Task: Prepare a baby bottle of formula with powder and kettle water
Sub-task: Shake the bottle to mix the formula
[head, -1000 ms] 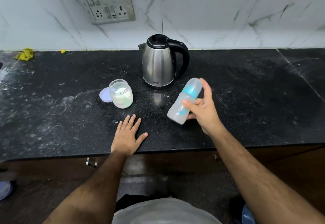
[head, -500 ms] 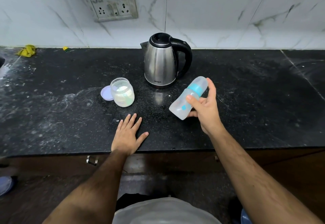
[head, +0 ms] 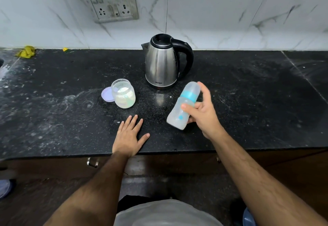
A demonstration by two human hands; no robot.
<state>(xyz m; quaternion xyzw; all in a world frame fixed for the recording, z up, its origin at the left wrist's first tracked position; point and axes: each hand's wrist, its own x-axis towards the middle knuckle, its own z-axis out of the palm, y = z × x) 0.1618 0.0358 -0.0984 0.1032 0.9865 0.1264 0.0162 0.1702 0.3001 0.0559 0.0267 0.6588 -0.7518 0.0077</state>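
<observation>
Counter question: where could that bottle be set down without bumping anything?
The widest bare counter lies right of the kettle and the right hand holding the bottle. Another patch runs left of the powder jar and its lid. Crowded: between jar, kettle and the flat left hand.

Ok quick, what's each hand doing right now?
Left hand: open, flat on the countertop.
Right hand: gripping the tilted baby bottle.

Bare forearms, no sleeves visible; light grey shirt [head: 165,215] at bottom edge.
</observation>
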